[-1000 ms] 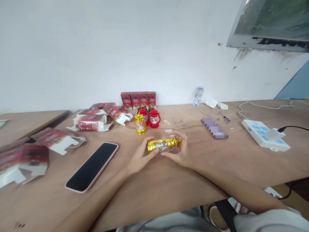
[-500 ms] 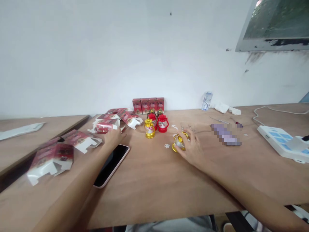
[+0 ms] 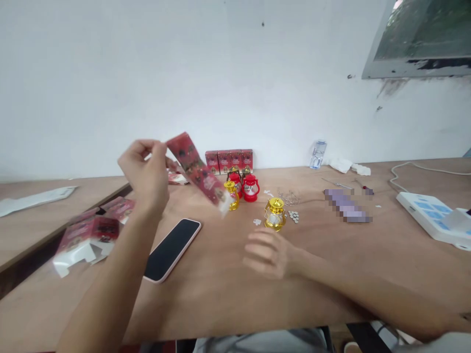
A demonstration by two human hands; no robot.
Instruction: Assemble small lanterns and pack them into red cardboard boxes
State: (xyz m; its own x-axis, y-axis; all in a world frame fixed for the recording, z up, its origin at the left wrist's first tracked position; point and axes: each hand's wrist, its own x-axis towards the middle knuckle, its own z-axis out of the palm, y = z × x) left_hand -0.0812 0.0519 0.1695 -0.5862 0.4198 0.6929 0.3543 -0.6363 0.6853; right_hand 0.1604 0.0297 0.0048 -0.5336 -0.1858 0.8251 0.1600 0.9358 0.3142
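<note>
Pinched in my left hand [image 3: 147, 166] is a flattened red printed carton [image 3: 200, 171], raised above the table and slanting down to the right; its lower end is blurred. My right hand [image 3: 267, 252] is over the table with nothing visible in it, its fingers loosely apart and smeared by motion. Just beyond it, a small gold lantern [image 3: 274, 214] stands upright. Another gold lantern [image 3: 231, 189] is partly covered by the carton, beside a red lantern [image 3: 250, 188] and further lanterns behind.
Several small red boxes [image 3: 235, 161] line the wall. Opened cartons [image 3: 88, 235] lie at left, near a phone [image 3: 172, 250]. Button cells [image 3: 293, 216], metal rings [image 3: 289, 197] and paper scraps lie around the lantern. A power strip [image 3: 429, 215] and a clear bottle [image 3: 318, 154] are at right.
My left hand has lifted the carton from the pile at left, up and toward the middle. My right hand has let go of the gold lantern and drawn back toward me.
</note>
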